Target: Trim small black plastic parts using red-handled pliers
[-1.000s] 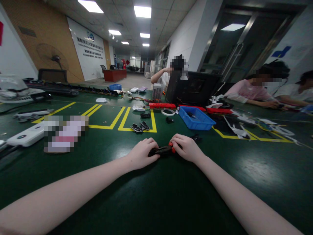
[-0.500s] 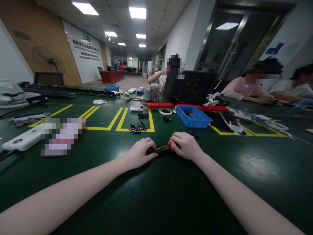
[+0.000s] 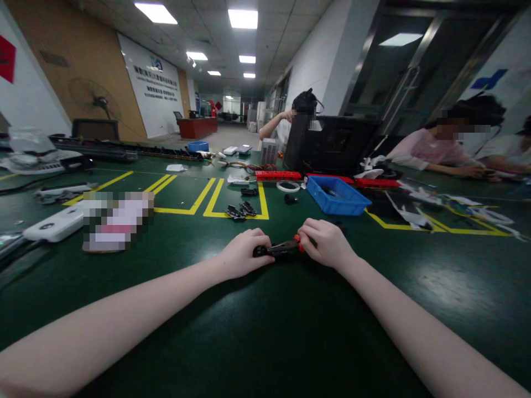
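My left hand [image 3: 248, 254] is closed around a small black part [image 3: 260, 251], its thumb and fingers pressing from both sides; what kind of part it is I cannot make out. In my right hand [image 3: 326, 242] are pliers with red handles [image 3: 297, 241]. The dark metal jaws [image 3: 284, 248] point left and reach the black part by my left fingertips. Whether the jaws grip it is too small to tell. Beyond my hands lie several black plastic pieces [image 3: 240, 210], and one more black piece [image 3: 291, 198] sits to their right.
A blue bin [image 3: 338, 196] with dark items inside stands past my right hand. Behind it are red strips [image 3: 279, 175] and a black case [image 3: 332, 146]. A white power strip [image 3: 53, 224] lies left. Yellow tape [image 3: 236, 217] marks the green table. Other people sit across and at right.
The whole view has shifted, so the scene and both hands appear slightly farther right. Both hands keep their hold on the black part and the pliers.
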Demonstrator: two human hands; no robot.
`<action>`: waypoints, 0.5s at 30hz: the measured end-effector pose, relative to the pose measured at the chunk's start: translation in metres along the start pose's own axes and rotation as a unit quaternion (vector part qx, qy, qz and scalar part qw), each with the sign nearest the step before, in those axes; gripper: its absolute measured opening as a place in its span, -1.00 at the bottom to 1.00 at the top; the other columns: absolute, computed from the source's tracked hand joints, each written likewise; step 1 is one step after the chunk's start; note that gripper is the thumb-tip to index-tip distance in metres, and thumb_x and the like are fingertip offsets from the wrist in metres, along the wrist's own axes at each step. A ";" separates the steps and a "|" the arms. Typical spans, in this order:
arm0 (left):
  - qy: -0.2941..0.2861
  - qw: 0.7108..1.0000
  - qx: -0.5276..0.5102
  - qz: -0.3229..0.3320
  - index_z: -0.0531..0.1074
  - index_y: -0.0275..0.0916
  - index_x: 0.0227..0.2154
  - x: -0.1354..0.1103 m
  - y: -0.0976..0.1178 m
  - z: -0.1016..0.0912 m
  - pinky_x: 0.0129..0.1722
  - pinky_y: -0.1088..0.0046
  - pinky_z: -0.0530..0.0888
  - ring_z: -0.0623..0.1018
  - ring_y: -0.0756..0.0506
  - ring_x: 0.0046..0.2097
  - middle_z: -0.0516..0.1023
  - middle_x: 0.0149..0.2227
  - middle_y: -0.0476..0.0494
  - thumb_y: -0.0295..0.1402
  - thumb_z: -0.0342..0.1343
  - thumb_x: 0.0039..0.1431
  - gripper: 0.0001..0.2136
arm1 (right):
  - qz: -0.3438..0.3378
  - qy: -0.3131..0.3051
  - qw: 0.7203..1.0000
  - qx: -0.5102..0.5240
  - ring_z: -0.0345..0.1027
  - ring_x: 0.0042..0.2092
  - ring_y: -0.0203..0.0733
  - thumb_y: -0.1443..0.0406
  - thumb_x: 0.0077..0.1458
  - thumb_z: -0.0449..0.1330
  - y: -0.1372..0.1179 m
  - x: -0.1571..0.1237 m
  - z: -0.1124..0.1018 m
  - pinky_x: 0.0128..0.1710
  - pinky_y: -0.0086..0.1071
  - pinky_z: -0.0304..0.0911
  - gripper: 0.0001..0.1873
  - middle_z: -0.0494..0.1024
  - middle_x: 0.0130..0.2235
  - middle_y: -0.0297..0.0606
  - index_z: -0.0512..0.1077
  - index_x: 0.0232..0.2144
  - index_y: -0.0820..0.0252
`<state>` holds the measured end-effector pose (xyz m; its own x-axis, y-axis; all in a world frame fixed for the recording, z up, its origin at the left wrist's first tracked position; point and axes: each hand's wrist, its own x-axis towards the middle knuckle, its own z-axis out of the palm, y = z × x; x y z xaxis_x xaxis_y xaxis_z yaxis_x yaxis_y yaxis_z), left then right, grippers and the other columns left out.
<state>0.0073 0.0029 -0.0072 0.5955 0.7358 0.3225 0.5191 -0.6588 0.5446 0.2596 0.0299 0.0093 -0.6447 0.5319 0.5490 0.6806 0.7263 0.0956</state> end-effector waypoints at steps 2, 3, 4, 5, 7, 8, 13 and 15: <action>0.005 1.000 -0.005 -0.003 0.43 -0.23 -0.34 0.000 0.000 0.000 -0.12 0.30 0.42 0.48 -0.15 -0.16 0.45 -0.20 -0.11 -0.33 0.21 0.17 -0.90 | -0.002 0.003 1.000 -0.003 0.21 -0.44 -0.26 0.33 0.24 -0.03 0.001 -0.001 0.000 -0.38 -0.32 0.07 -0.70 0.44 -0.41 -0.23 0.42 -0.47 0.22; 0.006 1.000 -0.007 -0.005 0.43 -0.23 -0.34 0.000 0.001 0.000 -0.12 0.30 0.42 0.48 -0.15 -0.16 0.45 -0.20 -0.11 -0.33 0.21 0.17 -0.90 | -0.001 0.005 1.000 -0.005 0.22 -0.43 -0.26 0.32 0.24 -0.03 0.001 -0.001 0.000 -0.37 -0.33 0.08 -0.70 0.45 -0.40 -0.23 0.42 -0.46 0.22; 0.006 1.000 -0.008 -0.007 0.43 -0.23 -0.34 -0.001 0.001 0.000 -0.11 0.30 0.42 0.48 -0.15 -0.16 0.45 -0.20 -0.11 -0.33 0.21 0.18 -0.90 | 0.001 0.007 1.000 -0.006 0.24 -0.41 -0.25 0.32 0.25 -0.03 0.002 -0.002 0.000 -0.36 -0.33 0.09 -0.70 0.46 -0.39 -0.22 0.43 -0.45 0.22; 0.005 1.000 -0.010 -0.008 0.44 -0.23 -0.34 -0.001 0.001 0.000 -0.11 0.29 0.42 0.48 -0.15 -0.16 0.45 -0.19 -0.11 -0.33 0.21 0.18 -0.90 | 0.002 0.009 1.000 -0.007 0.26 -0.39 -0.25 0.31 0.25 -0.03 0.002 -0.002 0.000 -0.34 -0.33 0.10 -0.70 0.47 -0.37 -0.21 0.44 -0.43 0.22; 0.004 1.000 -0.013 -0.007 0.44 -0.23 -0.34 -0.001 0.001 0.000 -0.11 0.29 0.42 0.48 -0.15 -0.15 0.46 -0.19 -0.12 -0.33 0.20 0.19 -0.91 | 0.002 0.013 1.000 -0.008 0.29 -0.35 -0.23 0.31 0.26 -0.02 0.003 -0.004 0.000 -0.31 -0.32 0.12 -0.71 0.49 -0.33 -0.19 0.45 -0.40 0.23; 0.004 1.000 -0.014 -0.005 0.44 -0.23 -0.34 -0.001 0.001 -0.001 -0.10 0.29 0.41 0.48 -0.15 -0.15 0.46 -0.18 -0.12 -0.34 0.20 0.19 -0.91 | 0.002 0.015 1.000 -0.009 0.30 -0.33 -0.22 0.31 0.26 -0.02 0.003 -0.004 0.001 -0.30 -0.32 0.12 -0.72 0.50 -0.31 -0.19 0.45 -0.38 0.23; 0.004 1.000 -0.023 -0.003 0.43 -0.23 -0.35 -0.001 -0.001 0.000 -0.11 0.30 0.41 0.48 -0.14 -0.17 0.45 -0.19 -0.11 -0.34 0.22 0.17 -0.90 | -0.008 0.011 1.000 -0.009 0.24 -0.40 -0.24 0.31 0.25 -0.02 0.002 -0.003 0.001 -0.35 -0.33 0.10 -0.71 0.47 -0.37 -0.20 0.44 -0.43 0.24; 0.006 1.000 -0.024 -0.003 0.43 -0.24 -0.36 -0.001 -0.001 0.001 -0.11 0.31 0.41 0.48 -0.13 -0.17 0.45 -0.20 -0.11 -0.34 0.22 0.17 -0.89 | -0.012 0.005 1.000 -0.008 0.22 -0.42 -0.25 0.32 0.24 -0.02 0.001 -0.002 0.001 -0.36 -0.33 0.09 -0.71 0.45 -0.40 -0.21 0.43 -0.45 0.23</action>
<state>0.0065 0.0024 -0.0088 0.5850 0.7413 0.3289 0.4924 -0.6469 0.5823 0.2613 0.0302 0.0071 -0.6582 0.5098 0.5539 0.6698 0.7325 0.1218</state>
